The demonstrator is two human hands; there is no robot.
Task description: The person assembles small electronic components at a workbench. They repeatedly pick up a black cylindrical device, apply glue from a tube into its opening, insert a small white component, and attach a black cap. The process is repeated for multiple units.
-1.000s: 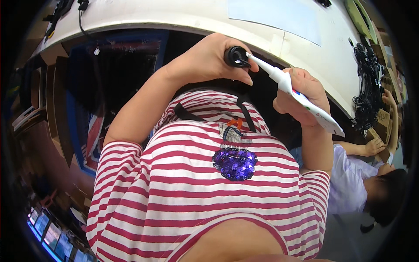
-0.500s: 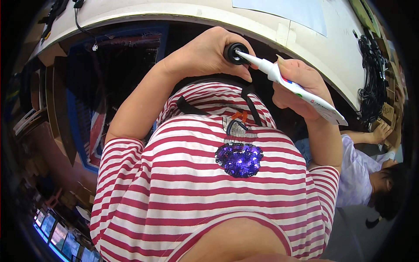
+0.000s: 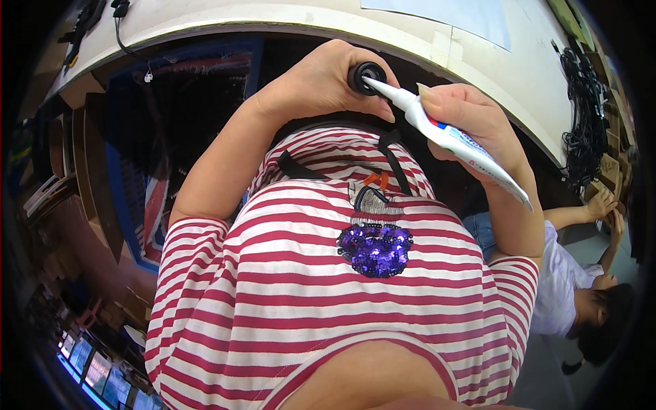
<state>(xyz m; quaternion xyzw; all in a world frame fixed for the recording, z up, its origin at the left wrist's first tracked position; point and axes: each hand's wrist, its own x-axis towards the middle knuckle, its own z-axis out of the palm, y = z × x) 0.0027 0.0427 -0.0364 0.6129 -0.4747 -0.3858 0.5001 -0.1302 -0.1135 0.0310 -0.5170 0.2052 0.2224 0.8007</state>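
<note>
My left hand [image 3: 321,85] is closed around a small black round part [image 3: 367,76], held in front of my chest just under the table edge. My right hand [image 3: 471,126] grips a white squeeze tube [image 3: 447,137] with red and blue print. The tube's nozzle is pressed into the opening of the black part. The tube's flat tail sticks out to the lower right past my wrist. My red-and-white striped shirt fills the lower middle of the view.
A pale curved table edge [image 3: 437,48] runs across the top, with a light sheet [image 3: 471,17] on it and black cables [image 3: 584,102] at the right. A person in a white top [image 3: 567,287] crouches at the lower right. Boxes and shelves line the left side.
Both hands have stayed together with the nozzle in the black part. The tube has tilted slightly and the hands shifted a little within the view.
</note>
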